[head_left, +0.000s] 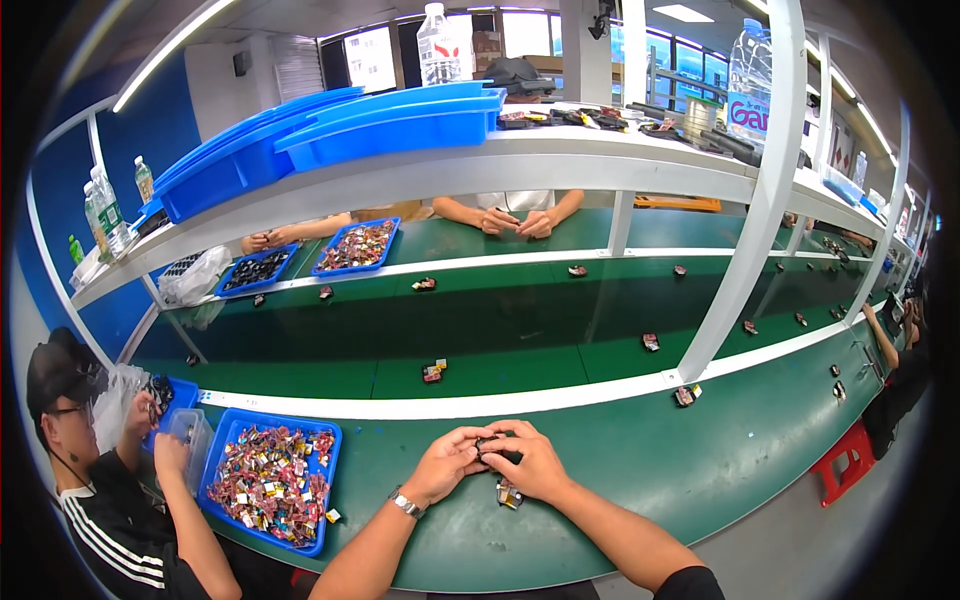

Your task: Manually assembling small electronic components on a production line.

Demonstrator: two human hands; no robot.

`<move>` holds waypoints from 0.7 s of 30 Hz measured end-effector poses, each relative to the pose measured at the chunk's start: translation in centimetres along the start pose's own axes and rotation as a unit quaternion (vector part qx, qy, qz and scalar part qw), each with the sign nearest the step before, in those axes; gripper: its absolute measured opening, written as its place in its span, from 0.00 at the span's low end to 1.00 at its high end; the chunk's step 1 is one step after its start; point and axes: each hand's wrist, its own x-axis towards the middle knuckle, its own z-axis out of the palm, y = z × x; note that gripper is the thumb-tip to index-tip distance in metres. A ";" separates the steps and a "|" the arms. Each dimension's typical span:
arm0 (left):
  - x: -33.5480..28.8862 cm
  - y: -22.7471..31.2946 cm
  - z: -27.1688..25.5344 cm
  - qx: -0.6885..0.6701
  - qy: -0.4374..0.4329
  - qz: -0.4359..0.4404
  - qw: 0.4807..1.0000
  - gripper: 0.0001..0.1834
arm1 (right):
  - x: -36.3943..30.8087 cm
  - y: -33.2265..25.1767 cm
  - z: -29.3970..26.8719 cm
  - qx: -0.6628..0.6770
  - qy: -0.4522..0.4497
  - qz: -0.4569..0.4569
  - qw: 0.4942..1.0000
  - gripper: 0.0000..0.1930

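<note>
My left hand [447, 463] and my right hand [533, 462] meet over the green worktop [640, 470], and together they pinch a small black part [497, 449] between the fingertips. A watch sits on my left wrist. Just under my right hand another small part [508, 493] with a coloured label lies on the worktop. A blue tray [272, 480] heaped with several small multicoloured parts stands to the left of my left hand.
A green conveyor belt [480, 330] runs across beyond a white rail, carrying several scattered small parts. A person in black works at my left beside a clear plastic bag. Other people's hands work opposite, near two blue trays. Blue bins and bottles fill the shelf above. A red stool stands at right.
</note>
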 end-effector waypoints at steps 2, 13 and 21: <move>0.0 0.0 0.0 -0.009 -0.009 0.010 1.000 0.17 | 0.0 0.1 0.1 0.015 0.000 0.013 1.000 0.09; 0.2 -0.4 -0.4 -0.042 -0.017 0.054 0.998 0.15 | 0.4 -1.7 -0.1 -0.017 0.018 -0.074 0.997 0.12; 0.0 -0.4 0.0 -0.058 -0.029 0.047 0.997 0.15 | 0.0 -1.1 -0.2 0.005 0.023 -0.059 0.998 0.10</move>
